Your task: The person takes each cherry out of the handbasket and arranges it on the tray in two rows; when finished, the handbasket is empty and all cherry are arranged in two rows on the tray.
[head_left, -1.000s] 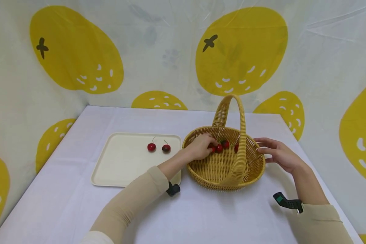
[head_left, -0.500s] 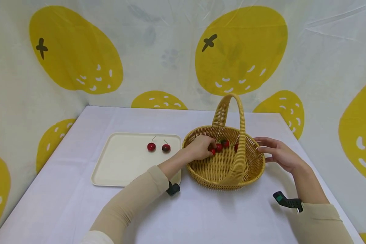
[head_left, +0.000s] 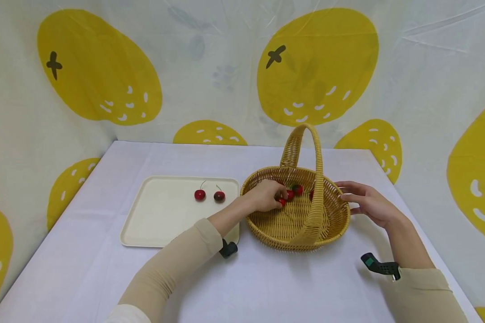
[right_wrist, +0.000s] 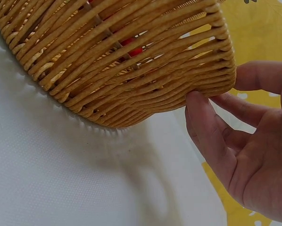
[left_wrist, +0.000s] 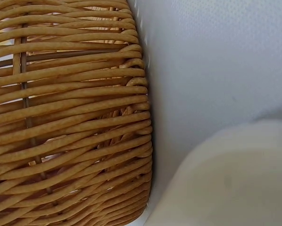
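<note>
My left hand (head_left: 265, 195) reaches over the near-left rim into a wicker basket (head_left: 291, 226). Its curled thumb and fingers pinch a red cherry (head_left: 282, 202), mostly covered by the fingertips. More cherries (head_left: 289, 194) lie beside it on the basket floor, one partly behind the arched handle (head_left: 319, 179). In the left wrist view the woven wall (left_wrist: 70, 117) hides that hand. On the basket's right side my right hand (head_left: 369, 204) rests against the rim with loosely extended fingers. The right wrist view has its thumb (right_wrist: 204, 120) touching the outer weave.
A cream tray (head_left: 157, 220) lies left of the basket, close to its rim. Two stemmed cherries, one bright red (head_left: 200, 194) and one darker (head_left: 219, 196), sit in its right part. A white cloth (head_left: 266, 287) covers the table; a fruit-printed curtain (head_left: 222, 67) hangs behind.
My left fingers have curled in and drawn slightly down around a cherry in the basket. The right hand, basket and tray stay where they were.
</note>
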Motion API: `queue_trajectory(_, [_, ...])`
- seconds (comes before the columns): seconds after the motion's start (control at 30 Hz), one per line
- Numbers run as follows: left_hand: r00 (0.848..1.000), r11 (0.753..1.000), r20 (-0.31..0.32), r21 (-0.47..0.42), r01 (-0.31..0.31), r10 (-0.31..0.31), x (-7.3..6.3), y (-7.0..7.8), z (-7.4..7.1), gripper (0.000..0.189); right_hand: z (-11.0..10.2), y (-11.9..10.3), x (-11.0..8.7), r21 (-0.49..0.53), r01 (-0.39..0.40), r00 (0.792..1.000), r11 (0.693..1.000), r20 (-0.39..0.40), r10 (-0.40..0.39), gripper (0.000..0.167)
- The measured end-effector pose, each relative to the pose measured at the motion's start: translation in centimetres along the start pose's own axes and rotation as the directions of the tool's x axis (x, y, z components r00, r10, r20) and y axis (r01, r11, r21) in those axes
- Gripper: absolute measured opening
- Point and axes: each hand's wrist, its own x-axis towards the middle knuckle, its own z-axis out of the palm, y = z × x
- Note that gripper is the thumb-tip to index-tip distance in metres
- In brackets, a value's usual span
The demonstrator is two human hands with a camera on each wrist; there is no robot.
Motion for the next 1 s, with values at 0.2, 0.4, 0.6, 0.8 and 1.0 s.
queue_trajectory(0.2, [1.0,0.999,0.023,-0.043,0.009,-0.008,-0.2,0.1,-0.1,0.018,0.0,0.0,0.0,-0.008,-0.007,1.0,1.0,-0.005,0.007,0.051])
queue_trajectory(0.4, [1.0,0.998,-0.008,-0.062,-0.005,0.005,-0.5,-0.1,-0.4,0.021,0.0,0.0,-0.1,-0.006,-0.006,1.0,1.0,-0.01,0.006,0.052])
queue_trajectory(0.6, [0.999,0.996,-0.041,-0.089,-0.019,0.016,-0.9,0.0,-1.0,0.023,0.1,0.0,0.0,-0.01,-0.011,1.0,1.0,-0.011,0.011,0.052])
queue_trajectory(0.8, [0.998,0.991,-0.063,-0.128,-0.037,0.029,-1.6,0.1,-1.5,0.022,0.1,0.1,0.0,-0.012,-0.013,1.0,1.0,-0.012,0.013,0.052])
queue_trajectory(1.0, [0.996,0.986,-0.078,-0.156,-0.051,0.04,-2.2,0.0,-2.0,0.024,0.1,-0.1,-0.1,-0.005,-0.014,1.0,1.0,-0.008,0.014,0.052])
